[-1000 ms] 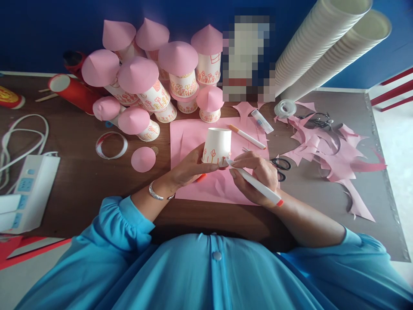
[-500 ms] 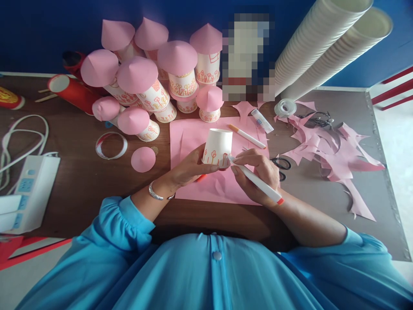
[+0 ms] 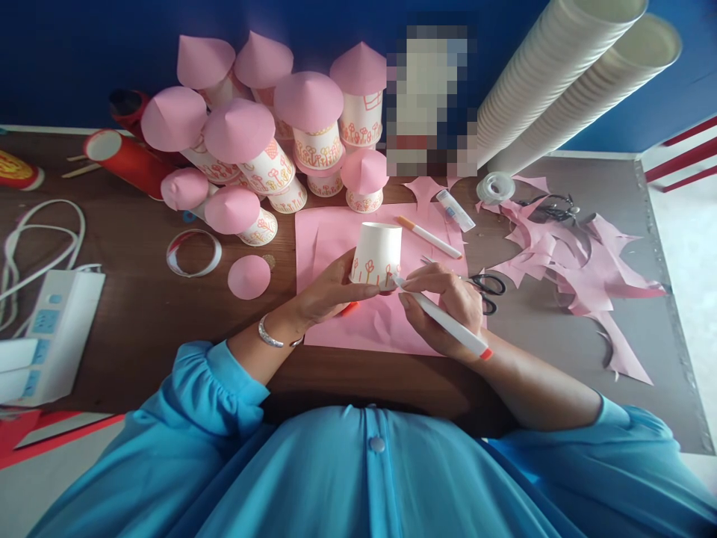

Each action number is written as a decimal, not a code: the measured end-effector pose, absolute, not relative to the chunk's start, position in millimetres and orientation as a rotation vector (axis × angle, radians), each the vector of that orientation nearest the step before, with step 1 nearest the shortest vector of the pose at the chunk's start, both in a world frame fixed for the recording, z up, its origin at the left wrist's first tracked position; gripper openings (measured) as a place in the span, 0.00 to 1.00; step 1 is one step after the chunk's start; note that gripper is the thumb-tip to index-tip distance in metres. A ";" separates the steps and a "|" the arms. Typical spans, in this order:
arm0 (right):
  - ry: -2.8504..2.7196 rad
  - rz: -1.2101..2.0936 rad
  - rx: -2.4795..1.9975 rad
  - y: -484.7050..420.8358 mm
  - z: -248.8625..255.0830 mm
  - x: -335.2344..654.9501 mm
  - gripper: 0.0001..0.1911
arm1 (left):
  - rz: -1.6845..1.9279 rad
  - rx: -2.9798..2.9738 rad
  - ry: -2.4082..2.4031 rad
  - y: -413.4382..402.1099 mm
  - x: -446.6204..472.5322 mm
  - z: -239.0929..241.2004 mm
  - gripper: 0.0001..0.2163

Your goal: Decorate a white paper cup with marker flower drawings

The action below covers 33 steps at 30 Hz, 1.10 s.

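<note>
— Where is the paper cup (image 3: 379, 250) in relation to your hands?

— Right between them, over the middle of the pink sheet (image 3: 330, 239). It is turned upside down, base up, with small orange flowers drawn round its lower edge. I cannot tell whether its rim rests on the sheet or is held just above it.

— And your left hand (image 3: 328, 291)?

— It is closed on the cup's lower left side, thumb and fingers steadying it.

— Your right hand (image 3: 442, 299)?

— It is clamped round a white marker (image 3: 448, 325). The tip touches the cup's lower right edge, and the orange end points back along your wrist. The two hands are close together, with only the cup between them.

— What lies round the sheet?

— A second pen (image 3: 429, 237) rests on its far right part. The scissors (image 3: 488, 288) are just off its right edge, beside your right hand, with pink scraps (image 3: 571, 261) beyond them. A pink paper circle (image 3: 249, 276) lies just off the left edge. Finished cups with pink cone roofs (image 3: 314, 127) crowd the far side.
</note>
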State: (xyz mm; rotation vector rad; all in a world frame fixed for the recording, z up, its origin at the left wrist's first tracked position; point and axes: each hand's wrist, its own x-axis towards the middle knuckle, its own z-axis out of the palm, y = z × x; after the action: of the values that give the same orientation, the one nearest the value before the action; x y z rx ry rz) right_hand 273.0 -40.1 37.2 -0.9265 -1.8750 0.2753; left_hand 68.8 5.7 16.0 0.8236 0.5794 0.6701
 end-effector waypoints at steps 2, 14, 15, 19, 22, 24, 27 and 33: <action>-1.866 0.279 -0.931 -40.2 37.3 272.9 0.12 | 0.669 0.823 0.584 5.7 68.6 15.8 0.23; -1.843 0.221 -0.988 -40.5 38.9 272.4 0.10 | 0.670 0.829 0.533 4.6 65.1 9.2 0.21; -1.844 0.215 -0.990 -40.5 38.9 272.4 0.10 | 0.672 0.828 0.534 4.6 65.0 9.7 0.21; -1.857 0.231 -0.990 -41.4 39.3 272.1 0.13 | 0.673 0.829 0.555 4.2 65.7 12.6 0.21; -1.865 0.245 -0.984 -42.2 39.5 271.9 0.14 | 0.667 0.834 0.556 4.1 65.6 12.0 0.22; -1.868 0.255 -0.981 -42.5 39.6 271.9 0.14 | 0.669 0.840 0.547 4.3 65.2 10.2 0.22; -1.880 0.264 -0.967 -42.5 39.8 271.8 0.12 | 0.678 0.845 0.527 4.7 64.7 7.4 0.21; -1.877 0.256 -0.948 -42.8 40.4 269.9 0.10 | 0.682 0.835 0.525 4.3 64.9 6.7 0.20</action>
State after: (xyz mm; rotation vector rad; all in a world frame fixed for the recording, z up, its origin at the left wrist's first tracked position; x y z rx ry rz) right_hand 269.9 -42.8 40.4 -0.9482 -1.8767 0.2561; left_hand 64.9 4.3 6.7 0.8345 0.5254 0.6819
